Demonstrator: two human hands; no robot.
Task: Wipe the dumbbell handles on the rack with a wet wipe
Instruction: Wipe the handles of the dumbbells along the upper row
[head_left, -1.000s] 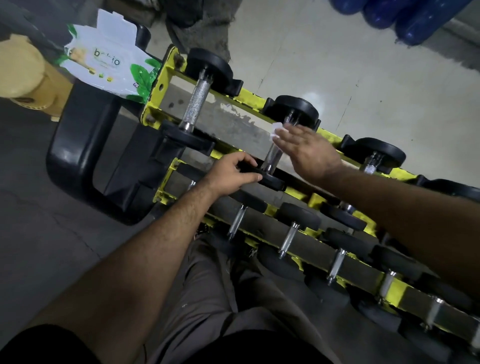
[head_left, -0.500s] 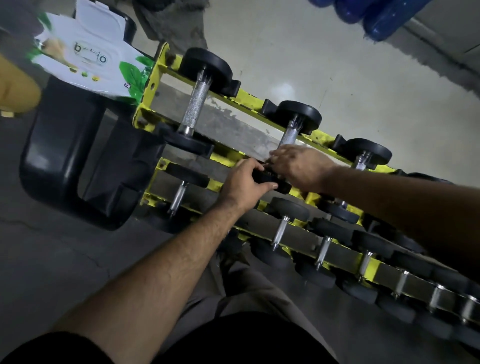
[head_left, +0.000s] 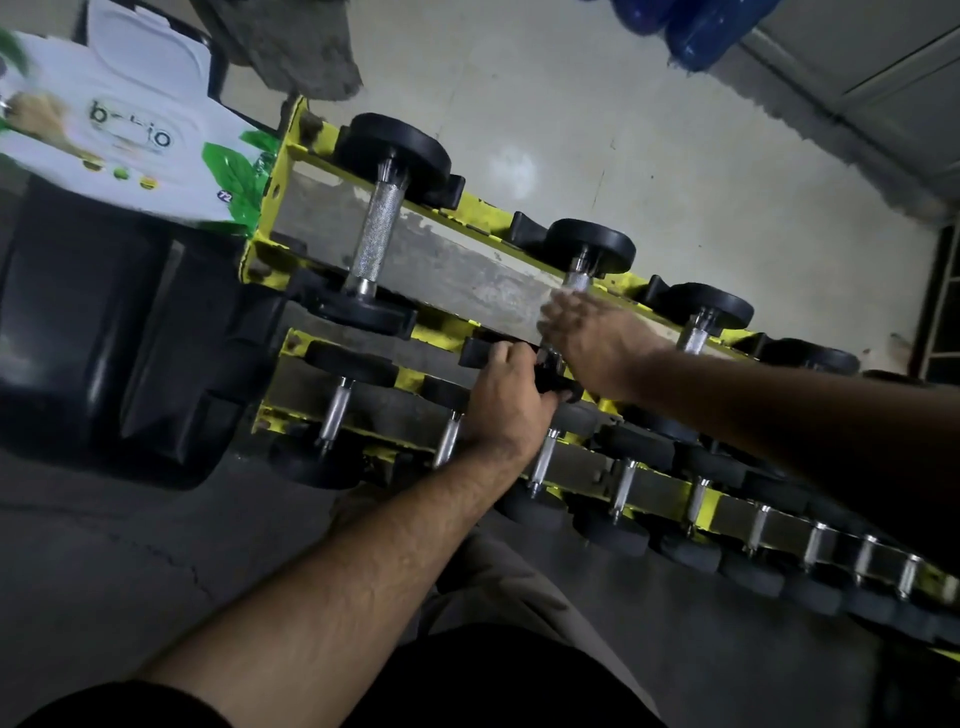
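**Steel Handle, Soft Wipe: Second Dumbbell on the Top Shelf**

Dumbbells sat in rows on a yellow rack (head_left: 291, 156), and the work was at dumbbell number 2 from the left on the top shelf (head_left: 589, 249). The left hand (head_left: 506, 395) curled its fingers over that dumbbell's near black head and gripped it. The right hand (head_left: 597, 338) lay over the handle with fingers spread forward; it was motion-blurred. A pale patch at its fingertips was probably the wet wipe (head_left: 563, 297), but whether the fingers pinched it or merely pressed it flat could not be told.

The first dumbbell (head_left: 376, 234), just left, showed a knurled steel handle between 2 black heads. Such a weight looked heavy and rigid, unlikely to shift in its cradle, though it could roll about its axis, so bracing one head seemed sensible. The knurling would likely drag on a thin, limp, damp wipe and could tear or bunch it; wrapping the wipe around the bar and sliding along it seemed the better hold. Wet steel may turn slippery.

A wet wipe pack (head_left: 119, 140) rested on a black moulded object (head_left: 104, 332) at the rack's left end, well apart from both hands. Lower rows held smaller dumbbells (head_left: 543, 457) with short bright handles.
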